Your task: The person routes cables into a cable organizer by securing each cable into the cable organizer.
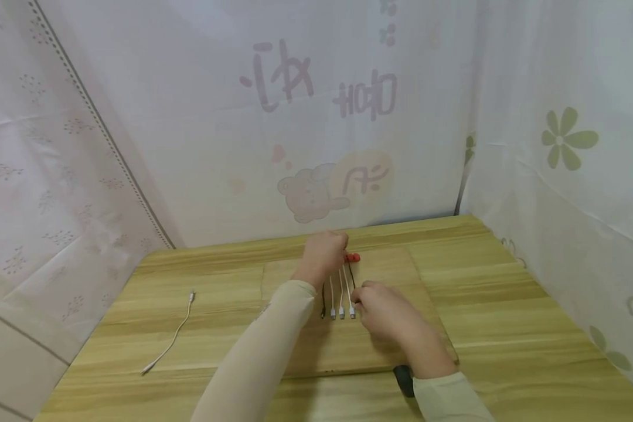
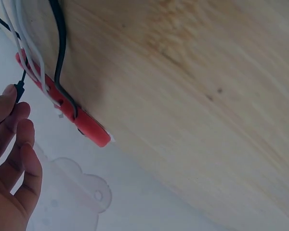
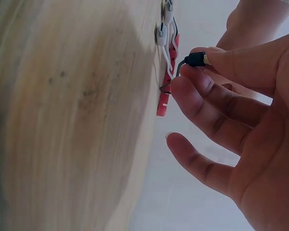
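Observation:
A red cable holder (image 1: 354, 257) sits at the far edge of the wooden board, with several short white cables (image 1: 341, 293) and black cables running through its slots. Behind the holder, my left hand (image 1: 324, 255) pinches a small black plug (image 2: 19, 91) between thumb and index finger. Nearer me, my right hand (image 1: 387, 310) pinches another black plug (image 3: 196, 59) between thumb and fingertips; its black cable (image 1: 351, 274) leads back to the holder's right part. White plugs (image 1: 352, 312) lie in a row on the board, just left of the right hand.
A wooden board (image 1: 401, 275) lies on the wood-grain table (image 1: 227, 346). One loose white cable (image 1: 176, 333) rests on the table at the left. Patterned curtains (image 1: 216, 146) hang behind and at both sides. By the right wrist is a black object (image 1: 403, 381).

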The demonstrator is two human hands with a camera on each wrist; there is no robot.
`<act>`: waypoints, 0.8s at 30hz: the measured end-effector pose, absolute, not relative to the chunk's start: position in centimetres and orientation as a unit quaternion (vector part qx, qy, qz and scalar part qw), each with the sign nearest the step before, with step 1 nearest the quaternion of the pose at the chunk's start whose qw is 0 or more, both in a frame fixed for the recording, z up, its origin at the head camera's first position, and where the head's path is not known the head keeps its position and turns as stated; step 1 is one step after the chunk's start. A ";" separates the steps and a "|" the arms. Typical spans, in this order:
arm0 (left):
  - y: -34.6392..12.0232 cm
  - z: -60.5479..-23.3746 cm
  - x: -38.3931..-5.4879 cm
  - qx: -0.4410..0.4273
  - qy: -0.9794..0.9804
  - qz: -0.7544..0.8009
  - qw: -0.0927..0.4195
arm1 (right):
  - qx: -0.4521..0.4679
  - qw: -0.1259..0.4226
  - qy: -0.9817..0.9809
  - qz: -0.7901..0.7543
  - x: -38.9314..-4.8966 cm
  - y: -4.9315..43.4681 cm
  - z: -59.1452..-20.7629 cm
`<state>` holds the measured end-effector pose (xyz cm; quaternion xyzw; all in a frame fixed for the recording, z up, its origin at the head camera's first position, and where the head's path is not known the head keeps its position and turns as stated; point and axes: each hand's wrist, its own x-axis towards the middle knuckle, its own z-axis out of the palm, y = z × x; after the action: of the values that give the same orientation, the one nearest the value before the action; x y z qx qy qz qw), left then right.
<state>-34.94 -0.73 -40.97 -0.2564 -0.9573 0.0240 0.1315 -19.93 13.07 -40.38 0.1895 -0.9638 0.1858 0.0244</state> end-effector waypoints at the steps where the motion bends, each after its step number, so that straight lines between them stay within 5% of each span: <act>1: -0.7 -41.0 -35.0 -0.257 -0.957 0.024 0.131 | 0.189 0.024 -0.964 0.184 -19.9 13.0 -40.4; 24: -0.4 -42.0 -37.4 -0.263 -0.954 0.074 0.125 | 0.185 0.031 -0.970 0.154 -20.6 12.7 -41.4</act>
<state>-37.36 -0.39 -41.97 -0.2628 -0.9539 0.0737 0.1246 -20.56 12.70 -41.39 0.1846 -0.9702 0.1541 0.0307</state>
